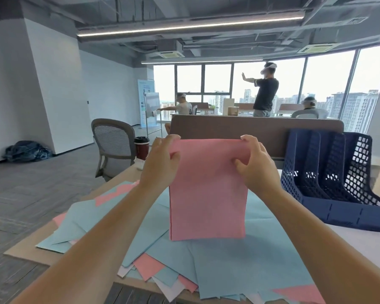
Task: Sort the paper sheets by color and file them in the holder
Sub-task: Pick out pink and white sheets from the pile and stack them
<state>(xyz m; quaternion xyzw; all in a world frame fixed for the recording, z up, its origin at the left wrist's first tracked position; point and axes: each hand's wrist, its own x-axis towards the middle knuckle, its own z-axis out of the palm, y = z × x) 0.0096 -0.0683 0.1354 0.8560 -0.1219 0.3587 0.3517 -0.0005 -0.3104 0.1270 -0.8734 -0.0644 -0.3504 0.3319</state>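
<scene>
While both hands hold it by its top corners, a stack of pink sheets [206, 194] stands upright to the left of the dark blue holder [349, 218], apart from it, with its lower edge resting on a loose pile of light blue sheets [239, 264]. The left hand [160, 159] grips the corner farther from the holder, fingers curled over the top edge and thumb pressed on the near face. The right hand [255, 163] grips the corner nearer the holder in the same way, fingers hooked over the edge and thumb against the paper. The holder itself is a perforated plastic rack with several upright dividers, standing on the white table [349, 238]; its open slots face toward the person. The blue pile spreads out leftward from the holder and toward the near table edge. Stray pink sheets [148, 268] and a few white sheets [171, 290] poke out from under it on the side away from the holder. Behind the holder runs a brown desk divider [261, 130]. Farther left of the holder, beyond the left hand, a dark red cup with a black lid [142, 148] stands at the table's far corner, and a grey mesh-backed chair [113, 139] stands left of that. Beyond the divider, well behind the holder, a standing person in a dark shirt [266, 93] holds one arm out before the windows, and two seated people are near them.
</scene>
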